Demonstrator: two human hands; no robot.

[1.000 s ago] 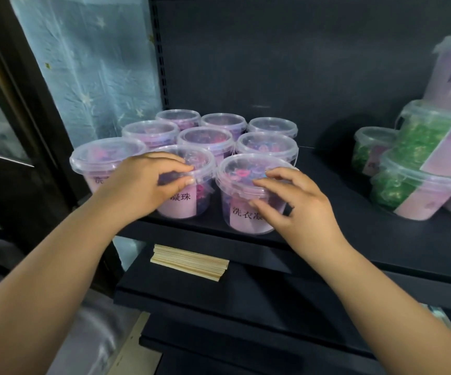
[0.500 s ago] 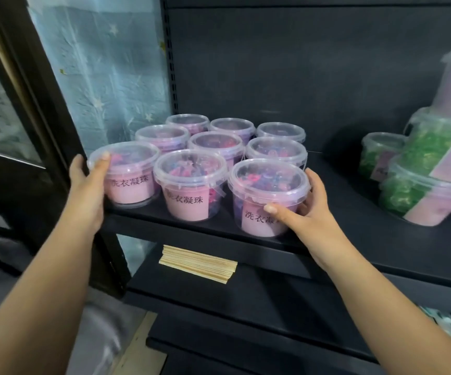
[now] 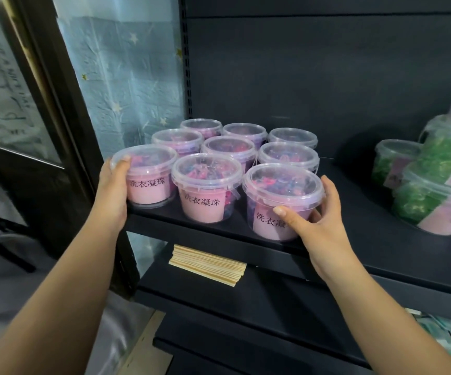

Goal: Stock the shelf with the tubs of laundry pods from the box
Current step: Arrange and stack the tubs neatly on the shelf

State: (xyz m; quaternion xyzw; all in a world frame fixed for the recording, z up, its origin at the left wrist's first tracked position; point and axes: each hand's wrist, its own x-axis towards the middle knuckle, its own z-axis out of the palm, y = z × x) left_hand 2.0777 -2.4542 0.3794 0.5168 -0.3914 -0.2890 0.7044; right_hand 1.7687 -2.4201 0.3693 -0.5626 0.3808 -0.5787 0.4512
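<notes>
Several clear tubs of pink and blue laundry pods with pink labels stand in rows at the left end of a black shelf (image 3: 381, 255). My left hand (image 3: 112, 193) grips the left side of the front left tub (image 3: 148, 177), thumb on its lid rim. My right hand (image 3: 313, 220) grips the front right tub (image 3: 281, 198), thumb across the label and fingers round its right side. The front middle tub (image 3: 205, 188) stands between them, untouched. The box is not in view.
Tubs of green pods (image 3: 432, 190) are stacked at the shelf's right end. A bundle of thin wooden sticks (image 3: 208, 263) lies on the shelf below. A black upright post (image 3: 56, 109) and glass panel border the shelf on the left.
My left hand left the middle tub and took the left side of the front left tub. My right hand slid round the right tub's side. The front tubs now sit closer together.
</notes>
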